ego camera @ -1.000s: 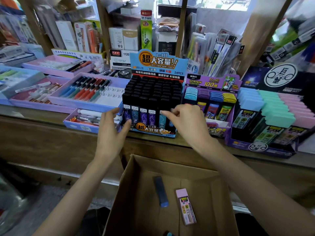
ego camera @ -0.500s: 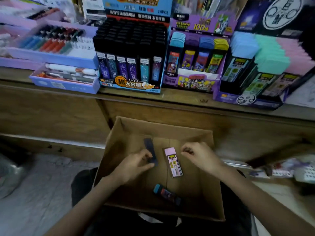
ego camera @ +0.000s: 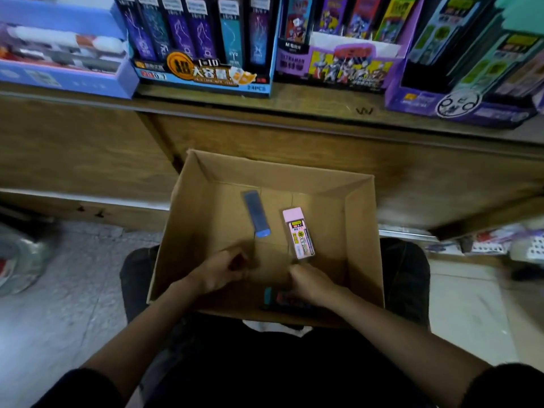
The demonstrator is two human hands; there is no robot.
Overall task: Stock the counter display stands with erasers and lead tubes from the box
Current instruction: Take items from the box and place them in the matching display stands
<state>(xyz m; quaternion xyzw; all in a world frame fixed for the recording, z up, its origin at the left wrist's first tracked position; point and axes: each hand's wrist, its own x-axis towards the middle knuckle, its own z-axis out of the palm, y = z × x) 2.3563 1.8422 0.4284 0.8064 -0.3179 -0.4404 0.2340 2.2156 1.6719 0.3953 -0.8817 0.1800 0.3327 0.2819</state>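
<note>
**A:** Cardboard box (ego camera: 188,231) is sitting lower centre, its far rim lying just below the wooden surface (ego camera: 309,106) edge. Bare box floor is showing around the items.

**B:** Hands?

**A:** Left hand (ego camera: 219,270) is sitting inside the box, left of centre, fingers loosely curled, holding nothing. Right hand (ego camera: 313,282) is lying over a teal-capped dark tube (ego camera: 268,294) by the near wall. Too blurred to tell whether it is gripping.

**B:** Other stock?

**A:** Blue tube (ego camera: 255,214) and pink labelled pack (ego camera: 298,234) are lying flat mid-box, near but apart. Lead display stand (ego camera: 203,75) is standing upper centre.
</note>
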